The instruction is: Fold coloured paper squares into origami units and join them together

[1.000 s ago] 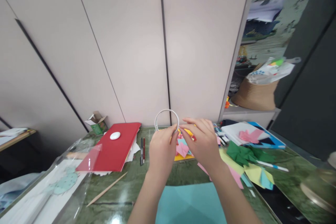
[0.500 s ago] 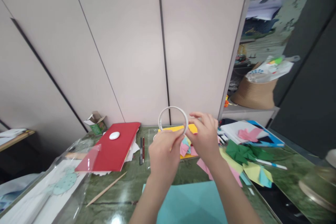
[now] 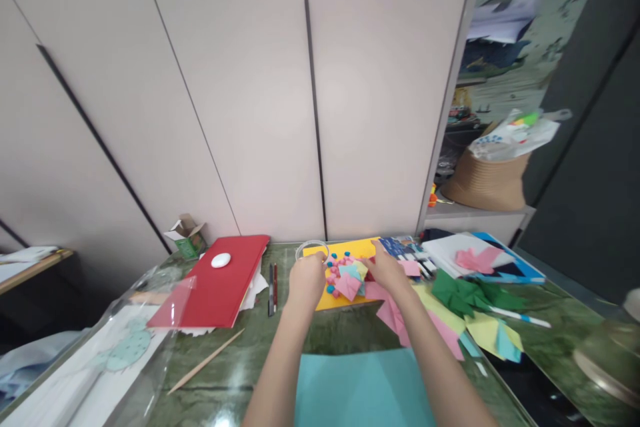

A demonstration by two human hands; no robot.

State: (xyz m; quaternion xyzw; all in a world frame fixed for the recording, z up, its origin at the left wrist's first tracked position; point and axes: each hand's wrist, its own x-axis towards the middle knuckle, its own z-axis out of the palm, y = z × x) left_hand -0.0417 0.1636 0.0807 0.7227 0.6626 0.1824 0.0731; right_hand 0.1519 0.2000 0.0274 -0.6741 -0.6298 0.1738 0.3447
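Both hands stretched toward the far middle of the table, apart from each other, the yellow sheet between and beyond them.

Left hand: fingers curled in, over the sheet's left edge. White ring just beyond the knuckles, its near side hidden by the hand; cannot tell whether the fingers grip it or merely pass in front.

Right hand: at the sheet's right side, index finger and thumb spread apart, index toward the far right corner, thumb close to the paper cluster. Contact with the sheet not certain.

On the yellow sheet: folded paper pieces in pink, pale blue and pale yellow, with small pink and blue bits to their left and far side.

Near middle, between the forearms: blue-green sheet, flat. Pink paper beside the right forearm.

Left side of table: red folder with white oval object on top; two slim pens to its right; pointed wooden stick on the near side, lying aslant; small green box, flaps up, at the far left.

Right side: crumpled green paper, with a white-and-blue marker just nearer.
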